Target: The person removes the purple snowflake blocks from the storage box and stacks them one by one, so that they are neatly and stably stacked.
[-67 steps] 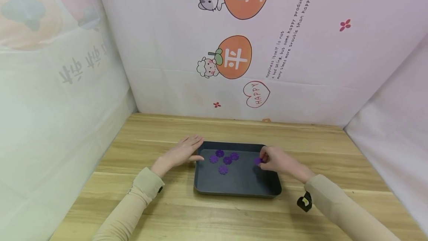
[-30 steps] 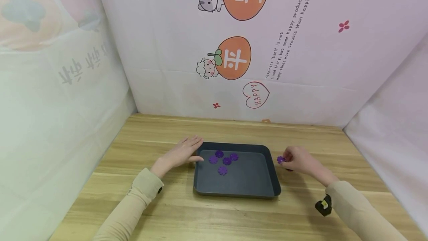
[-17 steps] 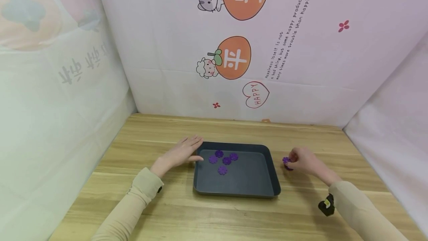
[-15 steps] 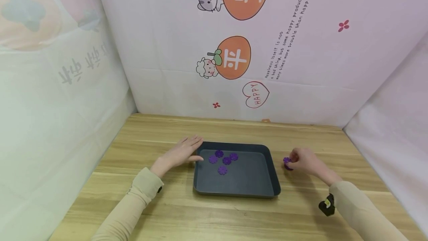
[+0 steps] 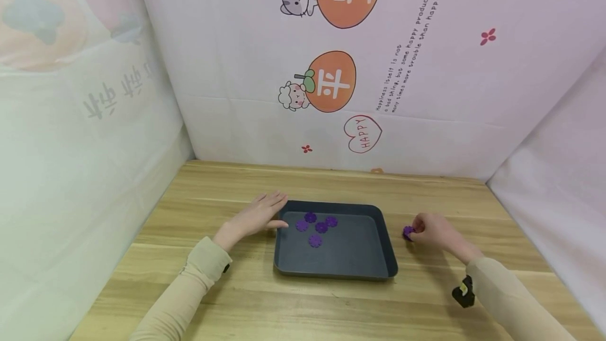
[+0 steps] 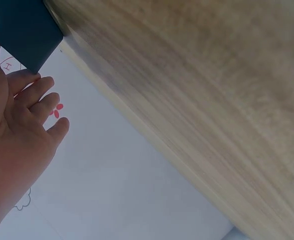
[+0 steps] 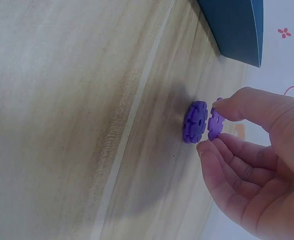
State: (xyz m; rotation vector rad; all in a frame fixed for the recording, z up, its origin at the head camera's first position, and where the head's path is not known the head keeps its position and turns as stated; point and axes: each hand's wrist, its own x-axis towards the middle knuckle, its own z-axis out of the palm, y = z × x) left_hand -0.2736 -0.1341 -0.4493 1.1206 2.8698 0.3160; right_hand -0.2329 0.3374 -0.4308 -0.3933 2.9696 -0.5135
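In the right wrist view my right hand [image 7: 267, 150] pinches a purple notched plastic disc [image 7: 216, 122] between thumb and fingertips. Close over a small stack of matching purple discs [image 7: 194, 122] on the table, this piece is held nearly parallel to them. The head view has that hand [image 5: 435, 231] just right of a dark grey tray [image 5: 350, 259]. Several loose purple discs [image 5: 315, 241] lie toward the tray's left side. My left hand [image 5: 253, 217] rests at the tray's left rim with its fingers extended, and in the left wrist view its fingertips [image 6: 47, 82] are by the tray corner.
The wooden table [image 5: 236, 299] is bounded by a white printed cloth [image 5: 255, 120] at the back, with more white cloth on both sides. The raised tray wall [image 5: 385, 241] stands between the loose discs and the stack.
My right hand has carried a disc from inside the tray rightward over its rim, then lowered it to the stack. The left hand has stayed at the tray's edge.
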